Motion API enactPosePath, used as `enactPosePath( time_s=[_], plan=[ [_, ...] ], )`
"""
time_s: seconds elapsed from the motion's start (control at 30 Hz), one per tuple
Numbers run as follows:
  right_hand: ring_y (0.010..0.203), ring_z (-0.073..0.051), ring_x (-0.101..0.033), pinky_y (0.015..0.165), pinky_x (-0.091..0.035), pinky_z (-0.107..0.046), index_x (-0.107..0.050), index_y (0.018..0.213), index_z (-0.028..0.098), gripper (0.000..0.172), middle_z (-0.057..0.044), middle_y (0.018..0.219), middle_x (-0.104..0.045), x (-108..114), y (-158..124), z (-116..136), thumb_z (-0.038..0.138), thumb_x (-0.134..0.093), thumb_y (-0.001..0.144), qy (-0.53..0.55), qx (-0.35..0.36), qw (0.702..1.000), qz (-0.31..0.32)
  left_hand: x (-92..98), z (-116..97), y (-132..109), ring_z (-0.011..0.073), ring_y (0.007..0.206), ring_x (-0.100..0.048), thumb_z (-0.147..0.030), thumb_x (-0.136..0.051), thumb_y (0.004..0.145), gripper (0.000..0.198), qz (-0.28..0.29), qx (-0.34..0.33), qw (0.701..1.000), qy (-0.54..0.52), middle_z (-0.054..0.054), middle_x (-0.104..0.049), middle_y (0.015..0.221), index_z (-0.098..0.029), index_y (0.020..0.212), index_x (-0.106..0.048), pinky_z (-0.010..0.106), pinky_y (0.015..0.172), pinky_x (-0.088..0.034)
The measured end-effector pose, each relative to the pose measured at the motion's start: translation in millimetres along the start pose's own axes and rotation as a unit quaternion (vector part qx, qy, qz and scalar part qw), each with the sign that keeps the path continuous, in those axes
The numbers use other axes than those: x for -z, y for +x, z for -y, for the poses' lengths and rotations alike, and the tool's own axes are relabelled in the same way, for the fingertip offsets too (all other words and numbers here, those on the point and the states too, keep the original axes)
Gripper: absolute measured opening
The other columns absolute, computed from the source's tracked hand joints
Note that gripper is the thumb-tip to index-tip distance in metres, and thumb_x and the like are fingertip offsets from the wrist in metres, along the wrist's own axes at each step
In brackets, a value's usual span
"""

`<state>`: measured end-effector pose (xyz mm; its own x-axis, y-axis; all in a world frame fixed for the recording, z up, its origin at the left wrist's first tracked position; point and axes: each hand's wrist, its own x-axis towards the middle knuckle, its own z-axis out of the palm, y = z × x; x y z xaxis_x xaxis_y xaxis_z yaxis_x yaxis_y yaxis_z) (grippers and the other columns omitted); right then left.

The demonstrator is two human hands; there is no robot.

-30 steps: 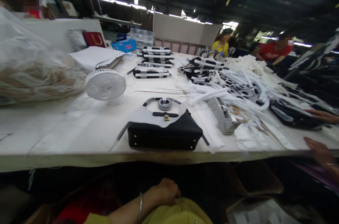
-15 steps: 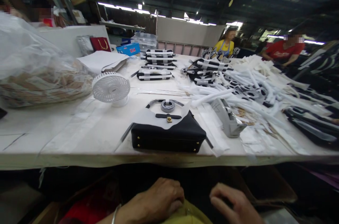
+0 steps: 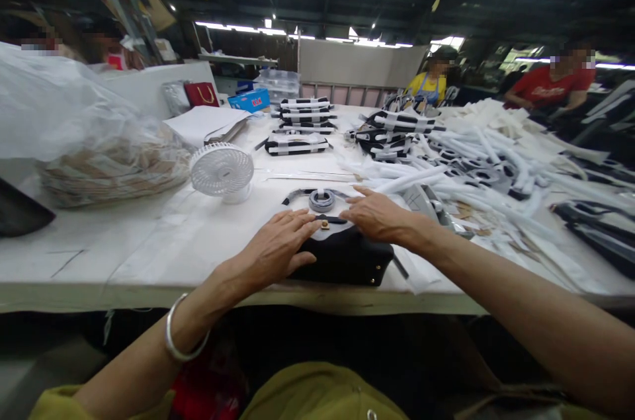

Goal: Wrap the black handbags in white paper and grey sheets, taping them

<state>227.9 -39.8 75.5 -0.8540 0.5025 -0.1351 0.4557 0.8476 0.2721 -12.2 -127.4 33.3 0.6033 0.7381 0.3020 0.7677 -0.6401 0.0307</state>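
- Across one big white desk [image 3: 149, 274], white strips [image 3: 489, 142] lie in a heap on the right, too mixed up to count.
- One clear plastic sack [image 3: 64, 102] sits on the left.
- One black bag [image 3: 342, 261] lies near the front edge, under the two hands. This looks like a step of smoothing or steadying it. Moving it would call for fingers tucked around both sides.
- One white fan [image 3: 221, 170] stands past the left hand [image 3: 278, 245].
- That hand and the right hand [image 3: 377, 215] are flat, fingers stretched out over the bag's top, gripping nothing. I cannot tell how hard they press.
- One grey ring [image 3: 322, 207] lies just behind one gold clasp [image 3: 324, 225].
- Two tiny gold studs [image 3: 378, 267] show at the bag's right end.
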Motion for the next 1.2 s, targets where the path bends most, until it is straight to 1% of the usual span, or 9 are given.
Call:
enactPosePath(
  time_s=[0.1,0.17,0.3,0.43,0.6,0.77,1.0,1.13,1.2],
  plan=[
    [0.082,-0.024,-0.072,0.09,-0.054,-0.041,-0.071,0.088,0.016,0.025,-0.01,0.079,-0.073,-14,-14,5,0.007,-0.048,0.09,0.019,-0.044,0.997,0.056,-19.0,9,-6,0.0268,0.126,-0.054,-0.02,-0.066,0.09,0.054,0.052,0.009,0.999,0.01,0.012,-0.056,0.138,-0.019,0.14,-0.045,0.041,0.105,-0.046],
    [0.086,-0.025,-0.072,0.079,-0.058,-0.037,-0.07,0.1,0.015,0.027,-0.013,0.092,-0.074,-31,-28,13,0.009,-0.045,0.092,0.045,-0.06,0.997,0.025,-31.3,8,-15,0.0257,0.124,-0.056,-0.014,-0.058,0.093,0.052,0.049,0.009,0.999,0.012,0.011,-0.056,0.138,-0.022,0.143,-0.042,0.042,0.104,-0.046],
    [0.118,-0.025,-0.064,0.098,-0.056,-0.04,-0.062,0.126,0.015,0.043,-0.016,0.129,-0.065,-75,-53,35,0.004,-0.039,0.092,0.099,-0.095,0.983,-0.123,-48.7,-1,-35,0.0294,0.13,-0.051,-0.011,-0.047,0.097,0.052,-0.004,0.015,0.999,0.035,0.012,-0.051,0.145,-0.024,0.146,-0.039,0.051,0.109,-0.04],
    [0.124,-0.024,-0.06,0.106,-0.051,-0.044,-0.053,0.139,0.015,0.049,-0.015,0.135,-0.061,-100,-68,55,0.008,-0.035,0.094,0.154,-0.143,0.961,-0.18,-59.3,-7,-48,0.032,0.131,-0.05,-0.02,-0.062,0.092,0.061,-0.016,0.032,0.999,0.021,0.013,-0.049,0.147,-0.024,0.147,-0.037,0.054,0.111,-0.038],
    [0.131,-0.031,-0.054,0.106,-0.05,-0.052,-0.041,0.15,0.023,0.065,-0.015,0.144,-0.053,-101,-81,74,0.041,-0.062,0.092,0.191,-0.136,0.959,-0.157,-72.0,-8,-52,0.032,0.131,-0.05,-0.013,-0.067,0.086,0.065,-0.007,0.047,0.999,0.02,0.014,-0.051,0.144,-0.021,0.144,-0.04,0.052,0.11,-0.039],
    [0.133,-0.033,-0.05,0.108,-0.048,-0.054,-0.042,0.15,0.026,0.066,-0.013,0.147,-0.051,-113,-83,82,0.02,-0.063,0.088,0.146,-0.152,0.961,-0.179,-69.5,-7,-46,0.0314,0.13,-0.051,-0.015,-0.064,0.089,0.058,0.003,0.055,0.998,0.02,0.015,-0.052,0.143,-0.019,0.142,-0.041,0.05,0.11,-0.039],
    [0.127,-0.029,-0.057,0.106,-0.049,-0.052,-0.052,0.142,0.023,0.057,-0.01,0.138,-0.06,-105,-67,36,0.015,-0.063,0.086,0.116,-0.125,0.968,-0.182,-40.2,0,-13,0.0292,0.118,-0.057,-0.026,-0.075,0.084,0.069,0.089,0.057,0.993,0.043,0.013,-0.057,0.132,-0.02,0.142,-0.038,0.044,0.1,-0.047],
    [0.136,-0.037,-0.046,0.118,-0.029,-0.061,-0.067,0.121,0.014,0.052,-0.016,0.137,-0.06,-86,-49,20,0.034,-0.08,0.075,0.101,-0.076,0.98,-0.152,-34.6,-12,9,0.0305,0.103,-0.061,-0.036,-0.079,0.081,0.074,0.133,0.073,0.985,0.084,0.014,-0.061,0.117,-0.016,0.141,-0.04,0.043,0.089,-0.051],
    [0.137,-0.038,-0.045,0.118,-0.031,-0.057,-0.065,0.122,0.008,0.063,-0.023,0.144,-0.052,-79,-39,24,0.042,-0.083,0.072,0.104,-0.065,0.982,-0.143,-35.4,-20,15,0.0324,0.109,-0.058,-0.04,-0.079,0.081,0.077,0.133,0.069,0.984,0.096,0.017,-0.059,0.121,-0.01,0.14,-0.041,0.045,0.093,-0.05]
  ],
)
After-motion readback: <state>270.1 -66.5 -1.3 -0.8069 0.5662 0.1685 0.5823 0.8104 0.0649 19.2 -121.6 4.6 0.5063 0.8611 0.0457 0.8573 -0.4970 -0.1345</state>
